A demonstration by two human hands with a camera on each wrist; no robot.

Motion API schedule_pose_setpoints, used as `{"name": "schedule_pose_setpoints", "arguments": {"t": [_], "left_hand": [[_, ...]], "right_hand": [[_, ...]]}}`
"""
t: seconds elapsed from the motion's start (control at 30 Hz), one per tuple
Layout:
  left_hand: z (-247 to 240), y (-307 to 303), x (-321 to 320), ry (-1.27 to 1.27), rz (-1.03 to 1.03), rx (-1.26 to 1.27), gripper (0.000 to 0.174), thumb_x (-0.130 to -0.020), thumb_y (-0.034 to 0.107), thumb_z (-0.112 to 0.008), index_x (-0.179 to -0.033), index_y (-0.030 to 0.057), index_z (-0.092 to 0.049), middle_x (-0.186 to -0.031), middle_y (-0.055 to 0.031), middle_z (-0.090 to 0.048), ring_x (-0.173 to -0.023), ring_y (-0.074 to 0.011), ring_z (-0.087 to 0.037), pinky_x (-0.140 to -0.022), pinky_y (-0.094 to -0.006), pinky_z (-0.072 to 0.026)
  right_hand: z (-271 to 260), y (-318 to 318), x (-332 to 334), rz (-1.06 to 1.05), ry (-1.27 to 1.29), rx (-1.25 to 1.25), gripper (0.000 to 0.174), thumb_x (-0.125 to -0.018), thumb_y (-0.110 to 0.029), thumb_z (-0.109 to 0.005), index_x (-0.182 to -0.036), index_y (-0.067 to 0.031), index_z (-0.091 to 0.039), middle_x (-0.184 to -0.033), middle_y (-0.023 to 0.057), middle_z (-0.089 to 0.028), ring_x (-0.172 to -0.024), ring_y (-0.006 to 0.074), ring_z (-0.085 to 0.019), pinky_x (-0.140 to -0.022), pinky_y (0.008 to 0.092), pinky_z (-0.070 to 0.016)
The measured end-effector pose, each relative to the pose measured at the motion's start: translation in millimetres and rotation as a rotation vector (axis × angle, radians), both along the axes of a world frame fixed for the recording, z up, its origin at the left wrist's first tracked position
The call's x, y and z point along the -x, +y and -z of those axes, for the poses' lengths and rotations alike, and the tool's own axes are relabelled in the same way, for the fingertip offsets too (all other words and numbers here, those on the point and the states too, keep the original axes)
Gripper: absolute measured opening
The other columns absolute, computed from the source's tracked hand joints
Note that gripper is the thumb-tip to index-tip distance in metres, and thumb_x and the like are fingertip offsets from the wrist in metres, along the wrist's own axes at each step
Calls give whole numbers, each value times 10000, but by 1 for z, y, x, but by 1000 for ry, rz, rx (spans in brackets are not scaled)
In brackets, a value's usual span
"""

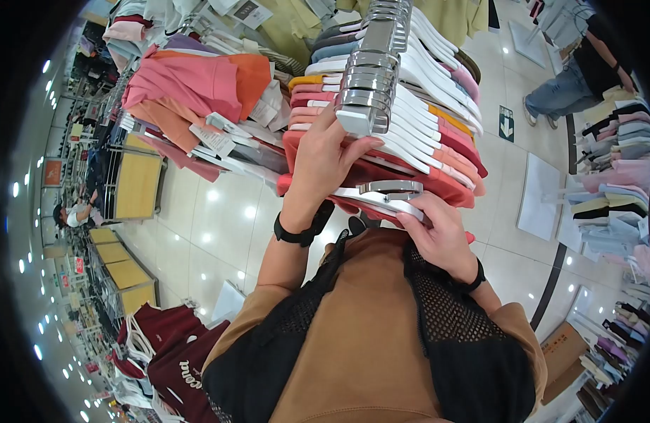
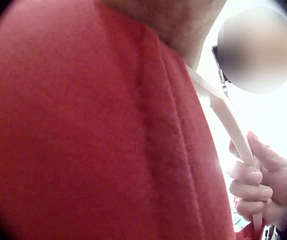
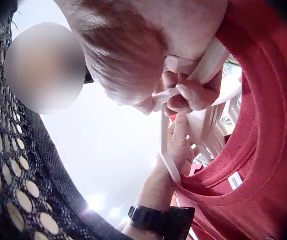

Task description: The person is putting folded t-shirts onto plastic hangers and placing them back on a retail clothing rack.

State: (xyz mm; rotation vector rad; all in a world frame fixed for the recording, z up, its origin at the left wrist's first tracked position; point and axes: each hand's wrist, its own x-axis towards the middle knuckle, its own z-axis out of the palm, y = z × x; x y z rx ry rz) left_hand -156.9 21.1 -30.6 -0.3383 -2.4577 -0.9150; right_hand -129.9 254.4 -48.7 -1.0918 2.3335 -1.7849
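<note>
My right hand (image 1: 438, 229) grips a white hanger (image 1: 381, 201) close to its metal hook, with a red shirt (image 3: 263, 150) hanging from it. The right wrist view shows the fingers curled round the hanger bar. At the front end of the rail, my left hand (image 1: 318, 158) touches the row of hung garments, thumb and index finger spread; its other fingers are partly hidden. The metal hooks (image 1: 371, 84) are bunched along the rail above it. Red cloth (image 2: 108, 125) fills most of the left wrist view.
A side rack to the left bears pink and orange garments (image 1: 191, 84). Maroon garments (image 1: 184, 352) hang at lower left. Another clothes rack (image 1: 621, 169) stands right, near a person in jeans (image 1: 568, 92). A cardboard box (image 1: 561, 352) sits at lower right on the tiled floor.
</note>
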Motion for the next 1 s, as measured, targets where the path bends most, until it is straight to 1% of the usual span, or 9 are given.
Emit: {"name": "schedule_pose_setpoints", "arguments": {"t": [0.17, 0.3, 0.33, 0.43, 0.47, 0.5, 0.6, 0.77, 1.0], "left_hand": [[-21, -1, 3, -209, 12, -118, 318, -772, 205, -828, -1023, 41, -721, -1023, -112, -652, -818, -288, -650, -722, -356, -519], [-20, -19, 7, -177, 71, 7, 391, -731, 238, -861, -1047, 54, -725, -1199, -134, -668, -965, -324, -675, -796, -373, -531], [-29, -17, 4, -230, 80, -28, 426, -739, 219, -859, -1099, 47, -709, -1262, -154, -651, -1019, -339, -672, -869, -380, -525], [-35, -24, 2, -235, 145, -62, 510, -743, 196, -858, -1186, 32, -667, -1237, -165, -662, -990, -335, -683, -894, -386, -525], [-37, -26, 1, -238, 168, -94, 475, -825, 122, -786, -1257, 14, -620, -1179, -170, -681, -1001, -295, -685, -899, -378, -524], [-37, -29, -1, -239, 173, -94, 475, -825, 122, -786, -1257, 14, -620, -1179, -170, -681, -1001, -295, -685, -899, -378, -524], [-34, -34, -9, -446, 94, -340, 335, -953, 70, -583, -1280, 0, -601, -1048, -136, -693, -995, -221, -637, -882, -339, -509], [-32, -35, -20, -433, 93, -254, 301, -969, 96, -561, -1246, -8, -617, -1027, -138, -685, -932, -269, -592, -870, -353, -466], [-24, -25, -28, -383, 190, -236, 342, -991, 128, -559, -1297, -26, -553, -1127, -191, -604, -1015, -328, -580, -914, -381, -448]], "right_hand": [[-9, -9, 11, 14, 84, 18, 243, -889, -67, -716, -1104, 6, -630, -888, 124, -670, -718, 245, -659, -630, 321, -524], [-19, -17, 17, 41, 109, 48, 239, -892, -71, -716, -1100, 8, -631, -956, 137, -696, -780, 266, -689, -666, 325, -546], [-20, -18, 19, 36, 96, 46, 236, -893, -74, -716, -1097, 9, -631, -968, 138, -700, -795, 270, -694, -676, 328, -551], [-20, -24, 20, 31, 88, 40, 230, -904, -93, -713, -1093, 9, -629, -951, 131, -698, -782, 260, -691, -680, 320, -548], [-21, -24, 20, 35, 87, 39, 230, -904, -93, -713, -1093, 9, -629, -951, 131, -698, -782, 260, -691, -680, 320, -548], [-24, -25, 20, 44, 34, 27, 225, -911, -104, -710, -1086, 7, -623, -938, 132, -694, -773, 257, -687, -673, 316, -540], [-21, -28, 23, 78, -13, 10, 216, -922, -120, -704, -1073, 3, -608, -907, 136, -685, -749, 256, -677, -656, 314, -523], [-20, -36, 24, 125, -39, -11, 207, -930, -131, -699, -1052, -4, -591, -862, 142, -672, -717, 270, -664, -630, 335, -504], [-16, -41, 20, 140, -33, -30, 213, -935, -157, -694, -1049, -9, -592, -838, 152, -670, -703, 279, -668, -619, 347, -513]]}}
